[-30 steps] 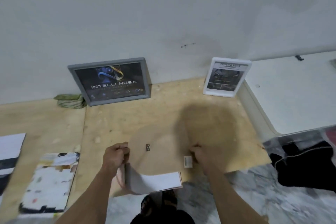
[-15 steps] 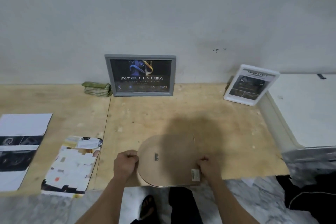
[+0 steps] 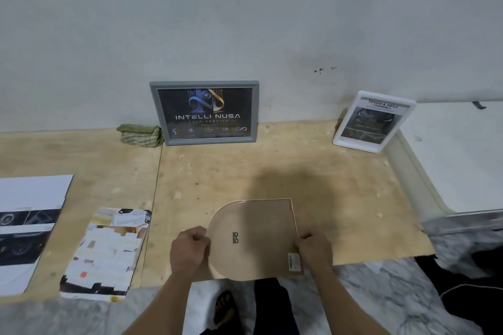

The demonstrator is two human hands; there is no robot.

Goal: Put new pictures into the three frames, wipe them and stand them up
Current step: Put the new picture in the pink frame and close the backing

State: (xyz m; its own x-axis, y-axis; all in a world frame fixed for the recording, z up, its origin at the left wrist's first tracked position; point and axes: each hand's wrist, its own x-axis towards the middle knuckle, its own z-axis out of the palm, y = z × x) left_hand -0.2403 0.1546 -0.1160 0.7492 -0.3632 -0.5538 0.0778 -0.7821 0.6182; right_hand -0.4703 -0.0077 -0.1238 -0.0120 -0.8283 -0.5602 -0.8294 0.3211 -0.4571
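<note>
At the plywood board's (image 3: 272, 171) near edge, we pinch the arch-shaped frame back (image 3: 253, 236), face down, with curled left hand (image 3: 189, 250) and right hand (image 3: 315, 251) gripping its opposite sides.

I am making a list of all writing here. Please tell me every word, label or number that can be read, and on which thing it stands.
"INTELLI NUSA": picture in the grey frame leaning on the wall.
"TOUGH & AGILE": heading in the white frame.
Smaller lines under both: too blurred to read.
Sticker on the arched frame back: unreadable.
Loose prints at the left: text too small to read.
</note>
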